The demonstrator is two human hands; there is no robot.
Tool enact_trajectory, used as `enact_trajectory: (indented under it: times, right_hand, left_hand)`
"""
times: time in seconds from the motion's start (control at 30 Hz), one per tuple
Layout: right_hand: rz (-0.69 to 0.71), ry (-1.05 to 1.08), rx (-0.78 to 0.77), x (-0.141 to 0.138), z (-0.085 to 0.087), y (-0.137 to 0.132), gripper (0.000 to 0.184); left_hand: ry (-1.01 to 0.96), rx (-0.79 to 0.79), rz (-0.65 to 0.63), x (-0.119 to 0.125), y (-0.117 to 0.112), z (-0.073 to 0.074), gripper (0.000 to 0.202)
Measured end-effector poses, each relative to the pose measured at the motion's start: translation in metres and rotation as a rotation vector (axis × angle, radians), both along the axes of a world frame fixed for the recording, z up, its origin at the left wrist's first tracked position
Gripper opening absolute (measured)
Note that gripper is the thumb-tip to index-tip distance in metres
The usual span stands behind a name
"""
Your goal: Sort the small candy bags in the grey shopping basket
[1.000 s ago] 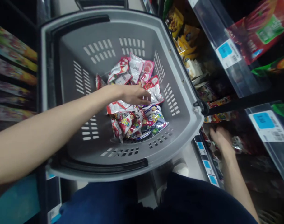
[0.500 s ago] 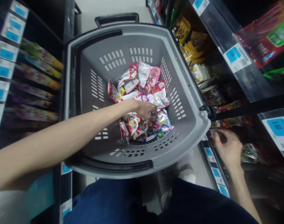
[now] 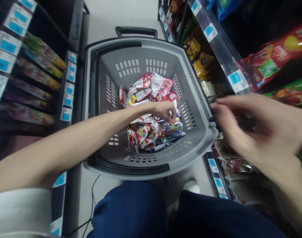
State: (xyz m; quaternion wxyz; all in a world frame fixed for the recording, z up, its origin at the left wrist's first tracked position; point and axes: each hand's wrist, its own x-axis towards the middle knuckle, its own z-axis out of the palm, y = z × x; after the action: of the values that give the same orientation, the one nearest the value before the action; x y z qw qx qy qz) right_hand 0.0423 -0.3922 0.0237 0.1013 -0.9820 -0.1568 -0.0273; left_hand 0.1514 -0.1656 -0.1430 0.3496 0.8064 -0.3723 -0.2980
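My left hand (image 3: 165, 111) reaches down into the grey basket (image 3: 202, 115), its fingers closed at the top edge of a blue-and-white candy bag (image 3: 172, 127). Red-and-white candy bags (image 3: 143, 134) lie just beside it, and pink-and-silver bags (image 3: 160, 82) are piled behind. My left forearm covers part of the heap. Blurred by motion, my right hand (image 3: 255, 129) is raised to the right of the basket rim, in front of the shelf. Its thumb and fingers are apart, and no item shows in them.
Shelves with blue-and-white price labels (image 3: 237, 81) flank the narrow aisle on both sides. Red packets (image 3: 277, 56) jut out at the upper right. Snack packets (image 3: 39, 76) stand in a row at left. A black cable (image 3: 92, 195) lies on the floor by my knees (image 3: 131, 208).
My right hand has come up out of the lower right shelf toward the camera. The left hand has shifted slightly right, onto the blue-and-white candy bag. The view has moved a little.
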Motion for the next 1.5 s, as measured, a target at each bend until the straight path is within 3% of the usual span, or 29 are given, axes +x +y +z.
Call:
enact_trajectory:
  times: [0.1, 0.17, 0.27, 0.4, 0.5, 0.8, 1.23, 1.37, 1.5]
  right_hand:
    - [0.512, -0.062, 0.060, 0.047, -0.012, 0.039, 0.040]
    - [0.649, 0.058, 0.002, 0.073, -0.031, 0.053, 0.044]
    - [0.598, 0.180, 0.079, 0.092, -0.058, 0.056, 0.053]
    - [0.458, 0.360, 0.469, 0.091, -0.082, 0.038, 0.064]
    - [0.380, 0.386, 0.613, 0.085, -0.093, 0.028, 0.061]
    - [0.326, -0.051, 0.530, 0.065, -0.095, 0.031, 0.029]
    - [0.304, -0.193, 0.560, 0.059, -0.097, 0.033, 0.018]
    - [0.332, -0.220, 0.471, 0.060, -0.101, 0.034, 0.014]
    - [0.358, -0.180, 0.315, 0.062, -0.103, 0.035, 0.025]
  left_hand:
    - [0.006, -0.164, 0.052, 0.005, 0.011, 0.023, 0.020]
    - [0.000, -0.232, 0.102, 0.006, 0.021, 0.034, 0.026]
    - [0.119, -0.332, 0.131, 0.004, 0.032, 0.041, 0.031]
    - [0.271, -0.354, 0.147, 0.000, 0.032, 0.043, 0.039]
    - [0.266, -0.343, 0.168, -0.003, 0.029, 0.044, 0.039]
    - [0.092, -0.282, 0.258, -0.001, 0.036, 0.047, 0.052]
    - [0.077, -0.231, 0.145, -0.011, 0.035, 0.059, 0.034]
    - [-0.007, -0.216, 0.102, -0.009, 0.037, 0.058, 0.033]
    - [-0.075, -0.159, 0.074, -0.007, 0.037, 0.054, 0.032]
